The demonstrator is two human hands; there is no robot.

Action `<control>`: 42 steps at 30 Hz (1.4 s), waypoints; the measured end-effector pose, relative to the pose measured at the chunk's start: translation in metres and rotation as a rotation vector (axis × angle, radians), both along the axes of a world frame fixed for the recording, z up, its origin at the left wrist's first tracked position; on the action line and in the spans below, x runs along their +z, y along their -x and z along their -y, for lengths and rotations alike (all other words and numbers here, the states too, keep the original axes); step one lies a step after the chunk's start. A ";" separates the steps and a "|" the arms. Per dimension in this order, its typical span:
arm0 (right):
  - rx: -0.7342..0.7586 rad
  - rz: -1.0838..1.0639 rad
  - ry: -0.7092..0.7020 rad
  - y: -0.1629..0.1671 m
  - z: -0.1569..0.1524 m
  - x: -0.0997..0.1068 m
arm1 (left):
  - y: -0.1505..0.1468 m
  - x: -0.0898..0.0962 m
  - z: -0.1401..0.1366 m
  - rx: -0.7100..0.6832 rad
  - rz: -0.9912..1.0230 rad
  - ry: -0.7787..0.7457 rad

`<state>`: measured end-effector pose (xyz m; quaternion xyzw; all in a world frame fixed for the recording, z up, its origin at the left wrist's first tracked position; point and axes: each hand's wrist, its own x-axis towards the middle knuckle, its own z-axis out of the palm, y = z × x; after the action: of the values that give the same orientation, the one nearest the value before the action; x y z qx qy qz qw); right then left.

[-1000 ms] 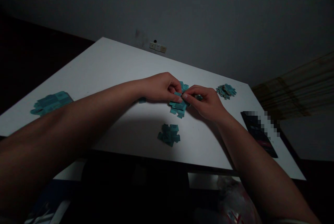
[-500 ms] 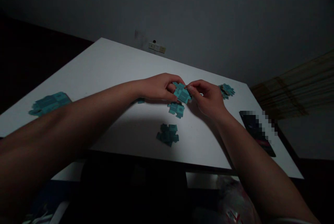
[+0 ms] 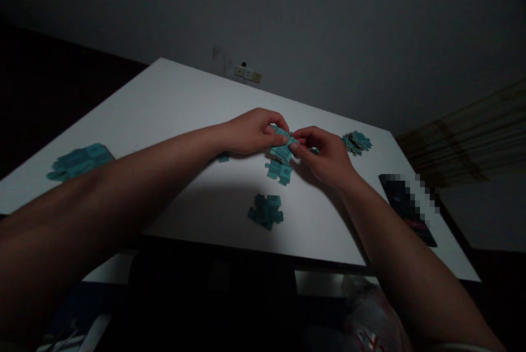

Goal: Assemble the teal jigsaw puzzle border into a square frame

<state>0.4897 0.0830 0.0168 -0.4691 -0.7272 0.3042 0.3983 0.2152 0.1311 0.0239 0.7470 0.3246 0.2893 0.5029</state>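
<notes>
Left hand (image 3: pixel 255 131) and right hand (image 3: pixel 324 155) both pinch teal puzzle pieces (image 3: pixel 282 151), thumbs on top; probably light, stiffish card, tabs easily bent, best gripped by edges

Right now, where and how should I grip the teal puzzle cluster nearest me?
Probably pinch the teal puzzle cluster across its left and right sides, coming down from above. It lies low on the table, with tabs jutting out at both sides, and parts of it seem to overlap, so a one-sided pull might separate them.
</notes>
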 end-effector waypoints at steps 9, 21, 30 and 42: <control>-0.038 -0.073 0.027 -0.003 -0.005 -0.003 | 0.000 -0.009 -0.002 -0.123 0.082 -0.063; -0.005 -0.102 0.032 0.000 -0.004 -0.005 | -0.005 0.002 -0.003 -0.045 0.115 0.019; -0.004 -0.123 0.071 0.002 -0.004 -0.006 | -0.004 0.000 -0.006 0.102 -0.012 -0.131; 0.191 -0.112 0.206 0.001 0.009 0.005 | -0.004 0.002 -0.010 0.303 -0.009 -0.144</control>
<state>0.4888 0.0740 0.0213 -0.4185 -0.7101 0.4392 0.3573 0.2192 0.1414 0.0260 0.7247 0.4141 0.3811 0.3975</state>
